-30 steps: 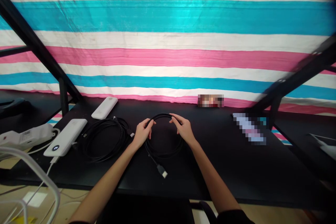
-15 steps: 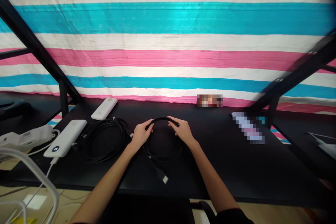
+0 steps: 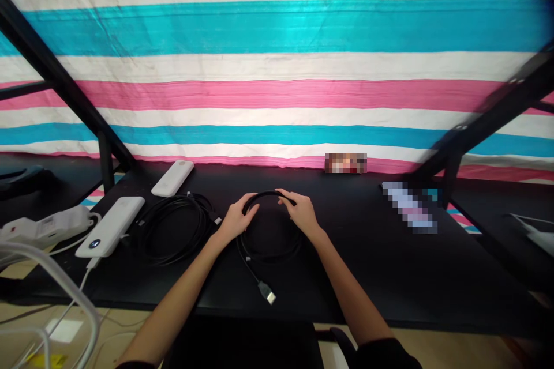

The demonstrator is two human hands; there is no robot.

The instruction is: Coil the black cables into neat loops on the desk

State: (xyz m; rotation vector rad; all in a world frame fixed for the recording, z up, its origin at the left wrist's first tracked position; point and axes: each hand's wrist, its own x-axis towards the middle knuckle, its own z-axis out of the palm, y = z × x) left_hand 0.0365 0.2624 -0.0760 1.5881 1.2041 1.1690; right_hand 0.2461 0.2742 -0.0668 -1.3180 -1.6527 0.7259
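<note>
A black USB cable [image 3: 267,193], wound in a round coil, is between my hands on the black table. Its far side is gripped by both of them. My left hand [image 3: 239,218] curls around the upper left of the loop, its thumb stretched toward the inside. The upper right of the loop is pinched in my right hand [image 3: 300,212], whose fingertips are partly hidden. One end of the cable trails toward me and finishes in a USB plug [image 3: 267,293] on the tabletop. Left of my left hand lies another coiled black cable [image 3: 167,260].
Two white power banks lie at the left: one power bank [image 3: 173,179] farther back, another power bank [image 3: 111,226] with a lit display and a cable plugged in. Beyond them is a white power strip [image 3: 47,228]. Blurred-out items lie at the back and right. Black frame bars [image 3: 64,81] slant up both sides.
My left thumb has moved away from the coil's edge toward its middle. The USB plug end has shifted slightly left. Both hands stay on the coil.
</note>
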